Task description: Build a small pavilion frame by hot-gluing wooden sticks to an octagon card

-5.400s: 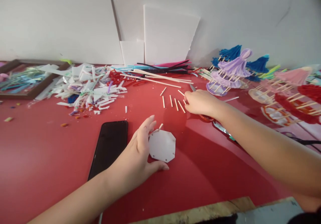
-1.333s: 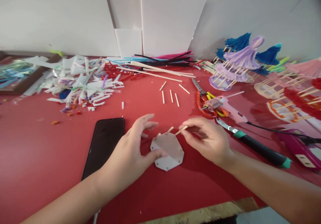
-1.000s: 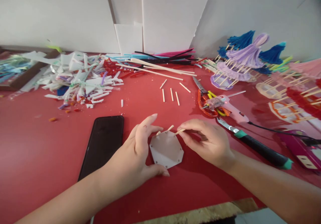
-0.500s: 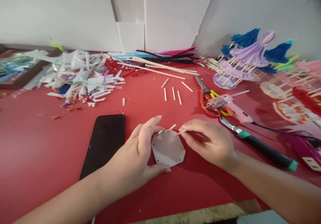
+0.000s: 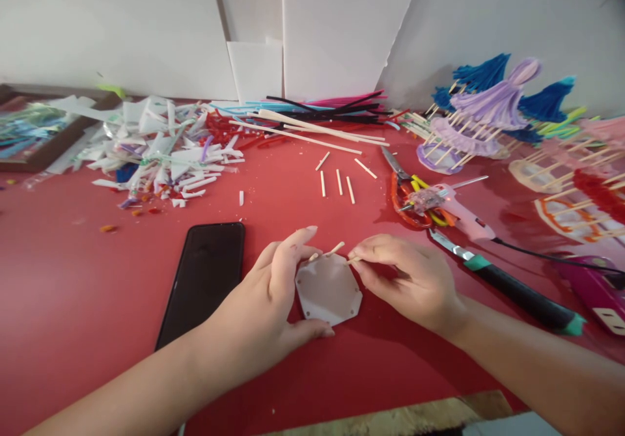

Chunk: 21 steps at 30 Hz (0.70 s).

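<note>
While the left hand (image 5: 273, 286) is clasping a white plate (image 5: 329, 289), the right hand (image 5: 413, 280) is pinching a stick (image 5: 352, 261) at its edge. Both are working below frame centre.

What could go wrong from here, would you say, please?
The short stick in the right hand could slip or sit crooked on the white plate. A bare knife blade lies near that hand, so reaching past it might cut. The pink glue gun also lies close and, if hot, could burn.
</note>
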### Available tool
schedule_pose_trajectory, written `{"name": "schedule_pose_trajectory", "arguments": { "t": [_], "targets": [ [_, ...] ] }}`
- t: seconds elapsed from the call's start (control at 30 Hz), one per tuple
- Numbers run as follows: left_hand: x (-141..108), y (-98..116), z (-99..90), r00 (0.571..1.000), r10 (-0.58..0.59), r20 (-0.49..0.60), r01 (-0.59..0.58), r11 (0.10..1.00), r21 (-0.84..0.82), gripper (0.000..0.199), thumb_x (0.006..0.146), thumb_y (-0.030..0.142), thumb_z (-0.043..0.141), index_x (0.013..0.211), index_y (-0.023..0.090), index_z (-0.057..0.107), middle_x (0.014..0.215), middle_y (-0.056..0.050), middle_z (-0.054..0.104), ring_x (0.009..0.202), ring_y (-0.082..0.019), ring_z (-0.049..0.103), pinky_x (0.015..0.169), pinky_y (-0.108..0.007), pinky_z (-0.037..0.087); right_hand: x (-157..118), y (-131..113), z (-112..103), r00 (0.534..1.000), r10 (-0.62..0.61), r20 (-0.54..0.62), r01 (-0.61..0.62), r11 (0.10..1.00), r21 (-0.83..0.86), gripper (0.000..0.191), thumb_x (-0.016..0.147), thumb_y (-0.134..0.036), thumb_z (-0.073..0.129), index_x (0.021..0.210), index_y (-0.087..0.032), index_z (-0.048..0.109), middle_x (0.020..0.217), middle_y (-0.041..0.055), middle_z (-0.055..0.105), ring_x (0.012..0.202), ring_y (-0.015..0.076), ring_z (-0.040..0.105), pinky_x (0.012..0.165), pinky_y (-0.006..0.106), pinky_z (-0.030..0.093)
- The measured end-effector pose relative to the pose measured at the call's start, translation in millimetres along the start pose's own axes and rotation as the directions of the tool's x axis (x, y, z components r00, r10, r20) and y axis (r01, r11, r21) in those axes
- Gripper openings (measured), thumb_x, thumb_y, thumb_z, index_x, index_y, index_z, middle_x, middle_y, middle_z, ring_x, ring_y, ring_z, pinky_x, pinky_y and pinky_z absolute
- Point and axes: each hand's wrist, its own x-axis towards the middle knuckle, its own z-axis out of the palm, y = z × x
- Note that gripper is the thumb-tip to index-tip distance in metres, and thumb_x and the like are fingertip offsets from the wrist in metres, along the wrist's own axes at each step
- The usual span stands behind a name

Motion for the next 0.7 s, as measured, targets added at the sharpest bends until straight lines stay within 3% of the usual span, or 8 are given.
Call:
{"name": "schedule_pose_trajectory", "arguments": {
  "t": [0.43,0.53,0.63,0.7],
  "targets": [
    [1.4,1.5,-0.6,1.0,-0.017,0.009,0.017,1.0,-0.017,0.103,0.072,0.037,0.073,0.142,0.021,0.0,0.128,-0.018,0.051,0.122,-0.032,0.047,0.097,-0.049,0.044,-4.1,0.9,3.4,1.0,0.025,0.011,-0.026,0.999,0.042,0.016,0.08,-0.008,0.06,0.09,-0.021,0.06,0.08,0.0039,0.068,0.074,0.0132,0.067,0.066,0.024,0.056],
    [0.6,1.9,-0.9,1.0,-0.004,0.005,0.004,1.0,-0.024,0.103,0.072,0.037,0.073,0.142,0.022,0.0,0.128,-0.019,0.051,0.124,-0.033,0.045,0.097,-0.05,0.045,-9.0,3.3,3.4,0.998,0.04,0.057,-0.043,0.997,0.057,0.023,0.079,-0.01,0.061,0.097,-0.024,0.06,0.087,0.0027,0.069,0.08,0.015,0.067,0.071,0.028,0.056],
    [-1.1,1.3,-0.7,1.0,-0.012,-0.002,0.012,0.999,-0.036,0.101,0.073,0.036,0.072,0.142,0.022,0.001,0.129,-0.019,0.049,0.124,-0.033,0.045,0.097,-0.05,0.045,-14.9,14.6,-12.5,0.981,0.143,0.131,-0.146,0.989,0.015,0.044,0.075,-0.014,0.066,0.116,-0.027,0.057,0.103,0.0037,0.068,0.092,0.0197,0.065,0.082,0.034,0.053],
    [-2.6,0.5,-0.1,1.0,-0.017,-0.015,0.016,0.999,-0.04,0.099,0.074,0.034,0.071,0.142,0.023,0.001,0.129,-0.019,0.047,0.122,-0.033,0.047,0.096,-0.051,0.045,-15.5,28.4,-36.3,0.971,0.237,0.023,-0.235,0.97,-0.066,0.046,0.074,-0.014,0.066,0.118,-0.029,0.058,0.107,0.004,0.067,0.092,0.0218,0.064,0.082,0.036,0.051]
  ]
}}
